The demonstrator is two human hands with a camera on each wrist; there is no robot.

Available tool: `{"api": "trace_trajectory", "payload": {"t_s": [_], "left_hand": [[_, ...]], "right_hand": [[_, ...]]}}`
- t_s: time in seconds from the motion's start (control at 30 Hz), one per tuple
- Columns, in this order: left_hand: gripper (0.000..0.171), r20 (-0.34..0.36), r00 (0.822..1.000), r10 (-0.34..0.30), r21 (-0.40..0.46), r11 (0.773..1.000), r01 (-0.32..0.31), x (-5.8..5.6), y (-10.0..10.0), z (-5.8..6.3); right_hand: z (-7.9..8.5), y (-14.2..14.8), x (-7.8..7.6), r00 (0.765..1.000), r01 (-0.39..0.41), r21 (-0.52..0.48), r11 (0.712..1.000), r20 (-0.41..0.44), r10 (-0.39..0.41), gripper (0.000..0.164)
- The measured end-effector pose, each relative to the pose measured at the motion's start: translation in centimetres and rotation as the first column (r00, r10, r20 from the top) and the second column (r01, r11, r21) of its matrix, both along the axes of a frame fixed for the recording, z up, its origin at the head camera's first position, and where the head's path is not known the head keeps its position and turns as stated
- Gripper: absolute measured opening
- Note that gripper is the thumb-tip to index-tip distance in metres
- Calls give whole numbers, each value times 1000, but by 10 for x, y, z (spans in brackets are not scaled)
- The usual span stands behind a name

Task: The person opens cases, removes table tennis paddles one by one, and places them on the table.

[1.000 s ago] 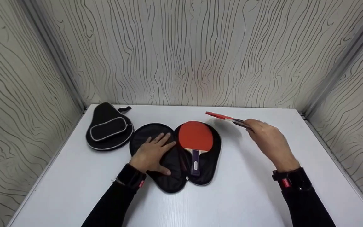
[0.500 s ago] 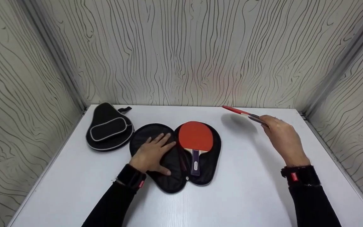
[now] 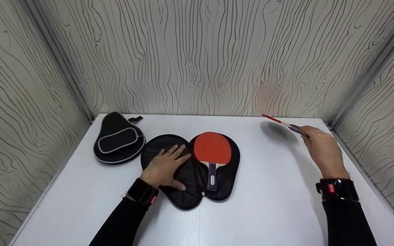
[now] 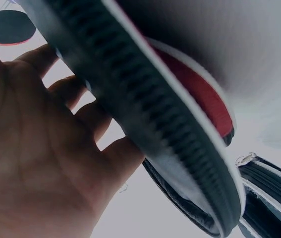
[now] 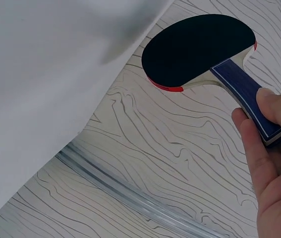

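Note:
With fingers spread, my left hand [image 3: 162, 169] rests on the left half of an opened black paddle case [image 3: 187, 194]. In the case's right half lies a table tennis paddle [image 3: 212, 148], red face up, its purple handle toward me. Off to the right, my right hand [image 3: 324, 150] pinches a second table tennis paddle [image 3: 275, 120] by the end of its handle. The head view shows that paddle nearly edge-on, raised above the table. Its black underside and blue handle [image 5: 244, 89] show in the right wrist view, with thumb and fingers at the handle's end.
Another black paddle case [image 3: 109, 123], zipped around its edge and with a white-trimmed front pocket, lies at the back left. The white table [image 3: 251, 212] meets a patterned back wall [image 3: 197, 68], with side walls at left and right.
My right hand has moved to the right with the paddle, away from the opened case. My left hand, both cases and the other paddle have stayed in place.

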State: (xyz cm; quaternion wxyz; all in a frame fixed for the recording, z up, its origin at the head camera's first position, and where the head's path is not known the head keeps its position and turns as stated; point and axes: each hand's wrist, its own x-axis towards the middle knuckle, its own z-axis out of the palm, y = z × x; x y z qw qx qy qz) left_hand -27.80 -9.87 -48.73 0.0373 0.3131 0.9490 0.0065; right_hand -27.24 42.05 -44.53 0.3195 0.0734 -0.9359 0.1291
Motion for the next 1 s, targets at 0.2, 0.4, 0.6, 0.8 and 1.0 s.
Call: {"api": "trace_trajectory", "payload": {"t_s": [0.2, 0.4, 0.6, 0.8, 1.0], "left_hand": [[117, 9, 1000, 5, -14, 1000, -5, 0, 1, -1], [118, -13, 1000, -5, -14, 1000, 5, 1, 0, -1], [118, -34, 999, -18, -11, 1000, 17, 0, -1, -2], [118, -27, 1000, -12, -28, 1000, 11, -2, -1, 0], [118, -8, 1000, -7, -15, 1000, 7, -1, -1, -1]], "right_hand": [[-4, 11, -1, 999, 30, 4, 1000, 35, -30, 25], [-6, 24, 2, 996, 75, -20, 997, 53, -73, 25], [-8, 40, 5, 992, 119, -79, 990, 61, -115, 22], [-9, 52, 5, 981, 178, -100, 979, 90, -169, 23], [-12, 54, 8, 971, 197, -79, 977, 150, -184, 28]]}}
